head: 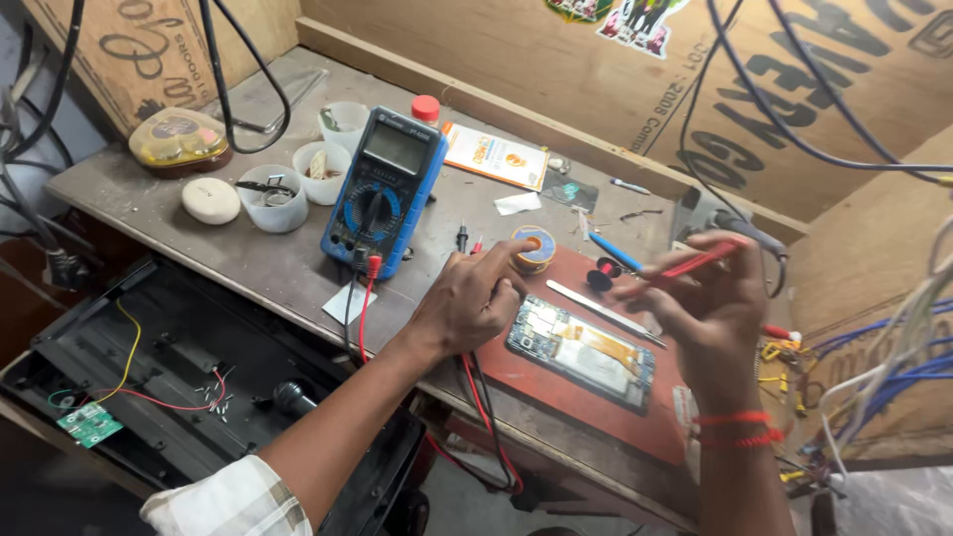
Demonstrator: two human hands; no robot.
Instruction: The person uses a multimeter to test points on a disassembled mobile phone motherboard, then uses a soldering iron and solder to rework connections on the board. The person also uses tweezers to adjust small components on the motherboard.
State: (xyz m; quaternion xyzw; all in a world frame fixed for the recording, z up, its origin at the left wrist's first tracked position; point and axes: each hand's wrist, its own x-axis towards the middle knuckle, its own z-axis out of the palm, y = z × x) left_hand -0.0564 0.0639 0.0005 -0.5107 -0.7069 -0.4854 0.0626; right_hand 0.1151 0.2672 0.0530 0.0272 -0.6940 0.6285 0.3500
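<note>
Pale checked sleeve rolled up on the left arm, red thread bracelets at the right wrist

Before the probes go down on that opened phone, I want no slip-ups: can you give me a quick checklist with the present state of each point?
1. Opened phone lies flat on the red mat: ok.
2. Right hand has the red probe in its grip: ok.
3. Left hand holds the black probe: cannot tell, fingers hide it.
4. Leads plugged into the multimeter: ok.
5. Meter dial setting: cannot tell.
6. Metal tool clear of the phone: not ok, it lies at its edge.
</note>
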